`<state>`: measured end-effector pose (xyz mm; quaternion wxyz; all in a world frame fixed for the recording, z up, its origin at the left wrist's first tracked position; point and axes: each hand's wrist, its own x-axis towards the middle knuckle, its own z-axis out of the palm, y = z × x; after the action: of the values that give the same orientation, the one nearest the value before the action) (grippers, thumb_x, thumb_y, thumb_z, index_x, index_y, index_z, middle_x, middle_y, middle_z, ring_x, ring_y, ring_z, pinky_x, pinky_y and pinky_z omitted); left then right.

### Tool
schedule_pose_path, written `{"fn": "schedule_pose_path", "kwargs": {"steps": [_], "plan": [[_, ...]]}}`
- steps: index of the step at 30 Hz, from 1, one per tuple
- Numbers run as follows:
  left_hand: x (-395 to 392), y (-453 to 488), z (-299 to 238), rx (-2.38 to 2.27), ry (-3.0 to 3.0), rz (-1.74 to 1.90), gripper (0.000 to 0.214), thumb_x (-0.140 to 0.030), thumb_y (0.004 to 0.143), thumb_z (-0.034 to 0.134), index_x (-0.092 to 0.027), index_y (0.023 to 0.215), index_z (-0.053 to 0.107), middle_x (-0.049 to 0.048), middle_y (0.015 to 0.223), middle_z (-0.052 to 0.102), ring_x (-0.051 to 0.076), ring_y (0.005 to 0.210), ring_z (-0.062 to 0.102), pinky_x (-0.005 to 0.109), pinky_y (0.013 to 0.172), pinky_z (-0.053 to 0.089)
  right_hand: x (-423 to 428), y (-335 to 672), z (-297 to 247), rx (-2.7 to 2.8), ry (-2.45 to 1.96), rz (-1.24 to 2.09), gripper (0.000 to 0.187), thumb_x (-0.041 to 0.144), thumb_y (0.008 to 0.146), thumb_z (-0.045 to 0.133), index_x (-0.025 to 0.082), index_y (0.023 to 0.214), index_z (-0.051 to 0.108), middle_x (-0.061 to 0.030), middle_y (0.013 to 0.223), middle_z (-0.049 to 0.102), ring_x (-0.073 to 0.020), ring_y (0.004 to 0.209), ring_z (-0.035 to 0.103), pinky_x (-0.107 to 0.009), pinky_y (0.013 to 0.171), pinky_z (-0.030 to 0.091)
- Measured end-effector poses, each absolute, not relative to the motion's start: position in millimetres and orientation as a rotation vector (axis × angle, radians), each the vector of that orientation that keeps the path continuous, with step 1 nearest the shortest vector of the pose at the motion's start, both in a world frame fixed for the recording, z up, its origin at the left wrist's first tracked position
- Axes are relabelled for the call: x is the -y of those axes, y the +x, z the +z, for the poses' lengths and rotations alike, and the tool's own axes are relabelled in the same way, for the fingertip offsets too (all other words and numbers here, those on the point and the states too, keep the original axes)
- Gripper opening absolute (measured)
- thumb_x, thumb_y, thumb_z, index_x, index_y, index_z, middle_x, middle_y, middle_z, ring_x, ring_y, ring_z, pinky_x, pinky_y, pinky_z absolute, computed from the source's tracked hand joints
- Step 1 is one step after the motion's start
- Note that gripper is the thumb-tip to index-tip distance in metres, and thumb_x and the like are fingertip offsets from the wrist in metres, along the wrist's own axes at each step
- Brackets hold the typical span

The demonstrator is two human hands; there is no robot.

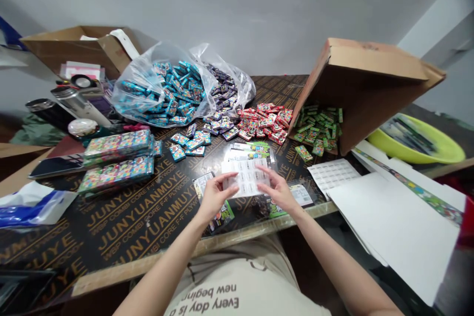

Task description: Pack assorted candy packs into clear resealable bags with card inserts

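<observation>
My left hand (215,196) and my right hand (277,188) both pinch a white sheet of small printed labels (246,177), held just above the dark plywood table (122,222). The left thumb and fingers close on the sheet's left edge, the right fingers on its right edge. Flat printed packets (250,150) lie right behind the sheet, and more packets (222,215) lie under my hands near the table's front edge.
Small sachets lie in piles: blue (187,144), purple (220,126), red (264,121), green (318,131) spilling from a tipped carton (366,84). Two clear bags (166,89) hold more. Stacked colourful packs (116,158) lie left. White boards (392,222), a label sheet (333,174) and a yellow basin (440,145) are right.
</observation>
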<state>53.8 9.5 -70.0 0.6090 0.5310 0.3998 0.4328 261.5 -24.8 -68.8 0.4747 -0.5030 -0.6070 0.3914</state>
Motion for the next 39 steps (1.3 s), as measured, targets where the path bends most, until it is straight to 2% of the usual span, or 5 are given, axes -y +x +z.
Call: {"fn": "schedule_pose_path", "kwargs": {"steps": [10, 18, 26, 34, 39], "plan": [[-7, 52, -61, -1.053, 1.150, 0.964, 0.042, -0.028, 0.055, 0.077, -0.011, 0.092, 0.069, 0.0044, 0.074, 0.070, 0.015, 0.063, 0.061, 0.027, 0.062, 0.048, 24, 257, -69, 1.116, -1.275, 1.242, 0.041, 0.034, 0.059, 0.074, 0.015, 0.095, 0.067, -0.0012, 0.067, 0.065, -0.0144, 0.058, 0.057, -0.029, 0.058, 0.047], [-10, 51, -58, -1.338, 1.571, 1.103, 0.019, -0.035, 0.064, 0.069, -0.016, 0.067, 0.069, 0.0041, 0.077, 0.064, 0.017, 0.075, 0.057, 0.028, 0.069, 0.043, 26, 251, -52, 1.510, -1.581, 0.513, 0.016, 0.036, 0.073, 0.063, 0.022, 0.069, 0.067, -0.0054, 0.089, 0.061, -0.0240, 0.094, 0.050, -0.038, 0.082, 0.038], [-15, 41, -48, -1.094, 1.397, 0.699, 0.024, -0.035, 0.061, 0.067, -0.012, 0.064, 0.067, -0.0004, 0.056, 0.060, 0.011, 0.052, 0.050, 0.021, 0.051, 0.036, 23, 259, -57, 1.541, -1.416, 1.049, 0.022, 0.038, 0.078, 0.055, 0.017, 0.074, 0.060, 0.0007, 0.064, 0.055, -0.0128, 0.058, 0.048, -0.023, 0.053, 0.034], [-31, 30, -67, -1.231, 1.328, 0.737, 0.024, -0.034, 0.052, 0.071, -0.012, 0.058, 0.062, -0.0013, 0.048, 0.057, 0.009, 0.044, 0.046, 0.020, 0.045, 0.034, 15, 349, -100, 1.971, -1.914, 0.542, 0.059, 0.040, 0.048, 0.079, 0.025, 0.101, 0.057, -0.0082, 0.101, 0.054, -0.0296, 0.099, 0.045, -0.043, 0.081, 0.033], [-47, 20, -76, -1.297, 1.296, 0.729, 0.021, -0.029, 0.052, 0.070, -0.012, 0.058, 0.061, -0.0026, 0.047, 0.056, 0.008, 0.042, 0.045, 0.019, 0.042, 0.035, 19, 393, -115, 1.978, -1.936, 0.659, 0.028, 0.037, 0.062, 0.070, 0.021, 0.076, 0.051, -0.0006, 0.076, 0.055, -0.0199, 0.078, 0.052, -0.037, 0.075, 0.036]]}}
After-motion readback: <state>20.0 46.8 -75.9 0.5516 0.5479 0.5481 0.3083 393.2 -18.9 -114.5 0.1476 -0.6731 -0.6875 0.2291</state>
